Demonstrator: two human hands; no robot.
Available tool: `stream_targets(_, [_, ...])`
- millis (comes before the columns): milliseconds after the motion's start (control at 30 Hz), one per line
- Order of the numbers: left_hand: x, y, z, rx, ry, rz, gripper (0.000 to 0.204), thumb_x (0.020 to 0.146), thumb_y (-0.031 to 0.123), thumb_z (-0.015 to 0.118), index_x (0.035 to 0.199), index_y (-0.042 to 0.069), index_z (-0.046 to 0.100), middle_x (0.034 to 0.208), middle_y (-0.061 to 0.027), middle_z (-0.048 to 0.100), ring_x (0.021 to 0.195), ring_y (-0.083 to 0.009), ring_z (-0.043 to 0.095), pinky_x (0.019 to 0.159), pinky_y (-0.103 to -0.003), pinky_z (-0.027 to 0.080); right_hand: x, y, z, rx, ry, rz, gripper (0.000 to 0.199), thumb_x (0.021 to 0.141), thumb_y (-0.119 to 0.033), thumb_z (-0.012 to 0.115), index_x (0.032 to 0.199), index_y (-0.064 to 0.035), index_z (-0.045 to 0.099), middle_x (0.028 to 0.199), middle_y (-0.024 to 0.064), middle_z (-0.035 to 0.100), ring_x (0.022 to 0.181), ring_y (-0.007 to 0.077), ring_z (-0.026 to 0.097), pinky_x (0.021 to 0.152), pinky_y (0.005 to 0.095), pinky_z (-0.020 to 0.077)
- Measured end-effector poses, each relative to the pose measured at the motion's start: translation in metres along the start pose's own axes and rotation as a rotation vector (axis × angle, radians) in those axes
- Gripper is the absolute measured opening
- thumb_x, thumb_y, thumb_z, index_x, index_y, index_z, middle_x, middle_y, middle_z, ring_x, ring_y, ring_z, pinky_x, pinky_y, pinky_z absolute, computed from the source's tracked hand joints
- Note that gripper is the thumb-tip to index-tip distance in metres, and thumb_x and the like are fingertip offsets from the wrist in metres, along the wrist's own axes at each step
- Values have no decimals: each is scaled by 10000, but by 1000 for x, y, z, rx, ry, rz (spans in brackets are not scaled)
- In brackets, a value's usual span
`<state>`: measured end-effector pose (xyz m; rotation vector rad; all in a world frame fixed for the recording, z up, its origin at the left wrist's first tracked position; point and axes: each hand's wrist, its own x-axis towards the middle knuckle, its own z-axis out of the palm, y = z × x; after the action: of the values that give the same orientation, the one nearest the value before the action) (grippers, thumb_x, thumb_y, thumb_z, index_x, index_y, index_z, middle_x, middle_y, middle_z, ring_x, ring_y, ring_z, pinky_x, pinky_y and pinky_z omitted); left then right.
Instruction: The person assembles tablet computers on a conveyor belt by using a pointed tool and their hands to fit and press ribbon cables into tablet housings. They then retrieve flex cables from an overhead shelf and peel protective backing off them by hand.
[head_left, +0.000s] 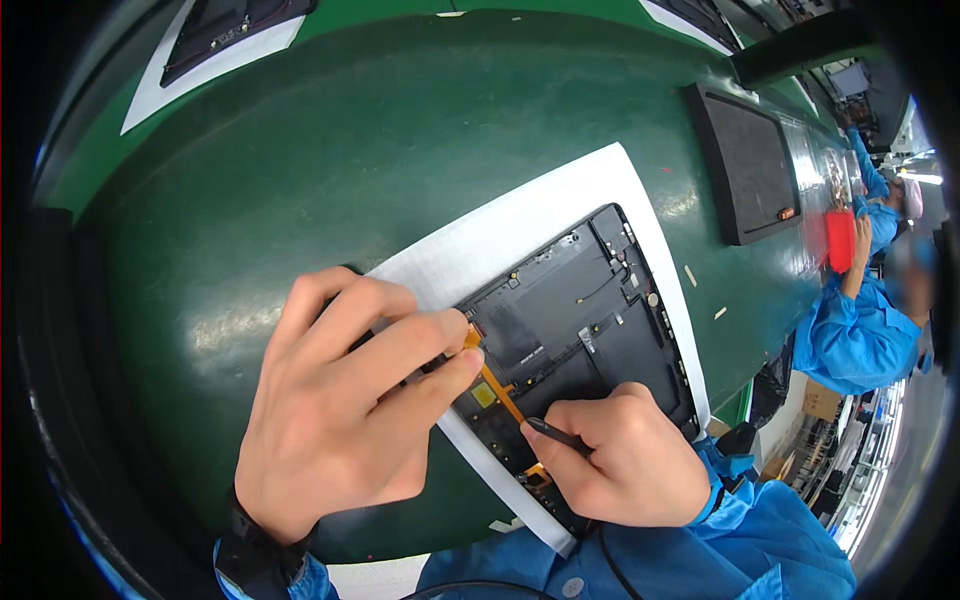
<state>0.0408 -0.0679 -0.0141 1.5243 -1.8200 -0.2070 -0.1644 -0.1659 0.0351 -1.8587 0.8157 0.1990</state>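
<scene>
A black tablet housing [560, 300] with its inside facing up lies tilted on a white sheet [520, 212]. Along its near left side runs an orange flex cable [503, 392]. My left hand [350, 420] pinches the upper end of that cable between thumb and forefinger, over the housing's left edge. In my right hand [635, 465] is a slim black pen-like tool [555, 433], gripped like a pencil. Its tip touches or almost touches the cable's lower part; which one I cannot tell. My fingers hide part of the housing's left edge and lower right corner.
The green table [300, 170] has small light scraps on it. A black foam tray [745, 165] stands at the right, near a red container [840, 240]. Other housings on white sheets [150, 95] lie at the far edge. People in blue work at the right.
</scene>
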Motion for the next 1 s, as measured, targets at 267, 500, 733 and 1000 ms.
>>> stream_targets(267, [4, 11, 0, 78, -19, 3, 321, 565, -5, 659, 879, 19, 721, 971, -81, 677, 836, -310, 570, 775, -455, 459, 2, -3, -5, -47, 2, 34, 196, 832, -40, 641, 693, 96, 635, 618, 288, 573, 593, 477, 610, 584, 473, 520])
stream_targets(500, [1, 16, 3, 171, -19, 14, 285, 588, -28, 695, 871, 4, 712, 1008, -91, 664, 874, -310, 584, 795, -470, 474, 0, 10, -25, -131, -240, -68, 252, 867, -88, 672, 672, 69, 644, 594, 272, 570, 588, 459, 606, 560, 471, 500])
stream_targets(733, [12, 14, 7, 119, -19, 7, 318, 574, -65, 683, 882, 6, 720, 987, -85, 661, 878, -305, 585, 775, -436, 472, -6, 36, -38, -182, 109, -457, 383, 803, -82, 725, 1183, -43, 741, 727, 108, 663, 593, 273, 663, 494, 379, 492])
stream_targets(1000, [24, 19, 13, 181, -58, 128, 297, 594, 6, 686, 889, 5, 726, 1006, -58, 651, 902, -279, 604, 796, -428, 480, -20, 52, -43, -611, -82, -688, 468, 683, -98, 700, 1144, -30, 739, 623, 45, 512, 506, 217, 566, 459, 371, 460])
